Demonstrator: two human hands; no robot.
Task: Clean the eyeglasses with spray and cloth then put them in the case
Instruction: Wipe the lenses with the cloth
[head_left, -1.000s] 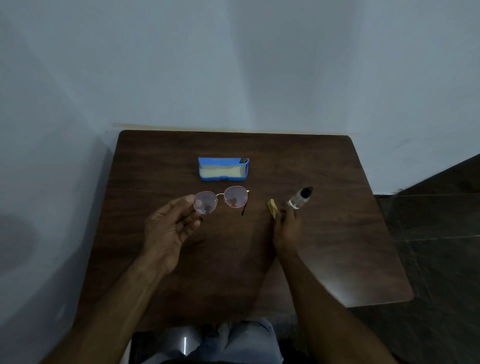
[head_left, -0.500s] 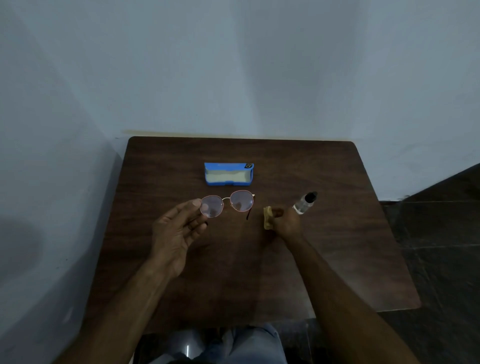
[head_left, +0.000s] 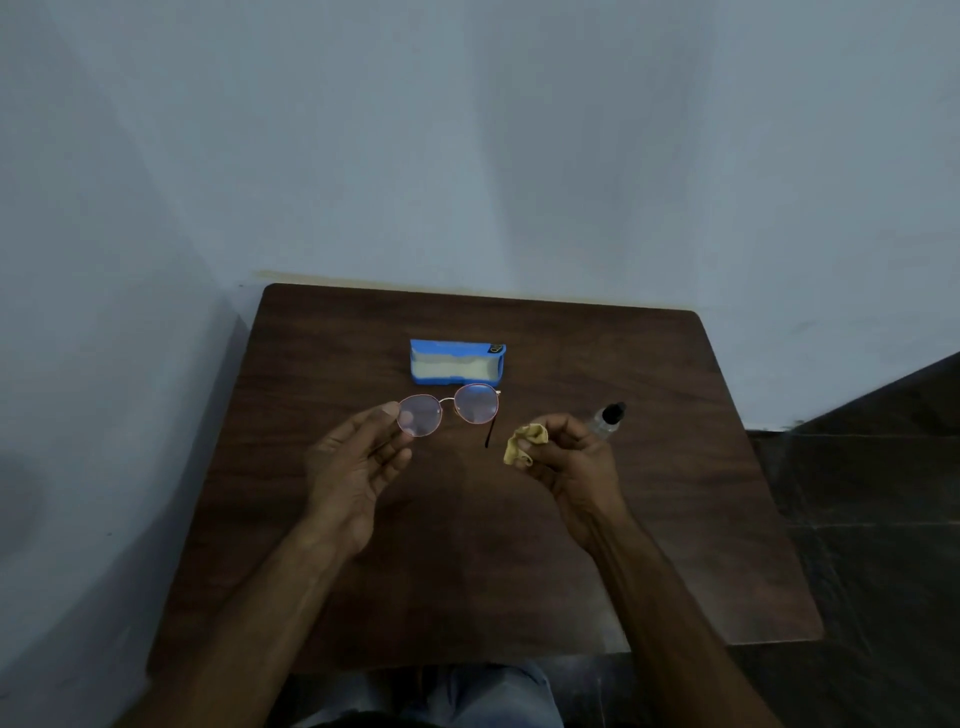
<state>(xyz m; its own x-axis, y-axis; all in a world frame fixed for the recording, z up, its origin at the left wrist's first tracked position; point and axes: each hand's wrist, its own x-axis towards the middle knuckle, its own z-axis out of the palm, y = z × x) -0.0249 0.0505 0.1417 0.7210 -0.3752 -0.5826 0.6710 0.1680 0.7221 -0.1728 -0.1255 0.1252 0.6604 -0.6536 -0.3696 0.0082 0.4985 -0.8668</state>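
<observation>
Two grips: left hand (head_left: 353, 467) pinches eyeglasses (head_left: 449, 408), right hand (head_left: 571, 462) clutches cloth (head_left: 524, 441).

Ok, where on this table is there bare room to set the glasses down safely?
The table has bare wood between the forearms, left of the blue case, and right of the spray bottle. The middle is crowded: the left hand holds the eyeglasses in front of the case, the right hand grips the cloth beside the bottle.

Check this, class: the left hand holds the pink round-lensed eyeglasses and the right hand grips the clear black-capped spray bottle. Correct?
No: the head view shows the right hand gripping the crumpled yellow cloth, not the clear black-capped spray bottle. The rest stands.
</observation>
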